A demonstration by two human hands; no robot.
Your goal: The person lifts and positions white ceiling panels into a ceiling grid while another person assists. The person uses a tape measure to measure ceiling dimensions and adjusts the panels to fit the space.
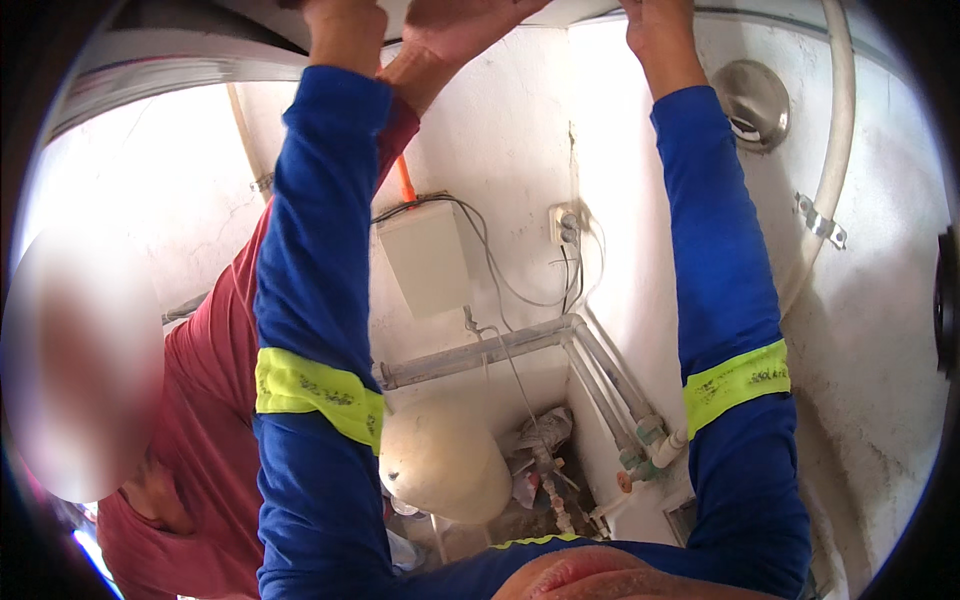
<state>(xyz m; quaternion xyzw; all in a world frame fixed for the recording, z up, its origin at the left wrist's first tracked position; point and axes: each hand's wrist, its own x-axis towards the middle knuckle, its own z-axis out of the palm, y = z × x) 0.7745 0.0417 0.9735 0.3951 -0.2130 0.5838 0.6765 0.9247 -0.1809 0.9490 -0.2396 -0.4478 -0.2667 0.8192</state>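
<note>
Both of my arms, in blue sleeves with yellow-green bands, reach up to the top edge of the view. My left hand [345, 30] is raised at the upper left, against a pale surface overhead [200, 58]; the frame cuts off its fingers. Toward the upper right my right hand [660, 25] is raised too, with only the wrist and part of the hand showing. What either hand touches or holds is out of sight. Close beside my left hand is a co-worker's hand [450, 32], also reaching up, from a dark red sleeve.
The co-worker in a dark red shirt [200, 480] stands close at my left. A beige box [424, 260] and a socket [566, 224] are on the wall. Grey pipes [480, 352], a rounded cream tank [440, 462] and valves [640, 462] sit below. A pale conduit [832, 150] runs down the right wall.
</note>
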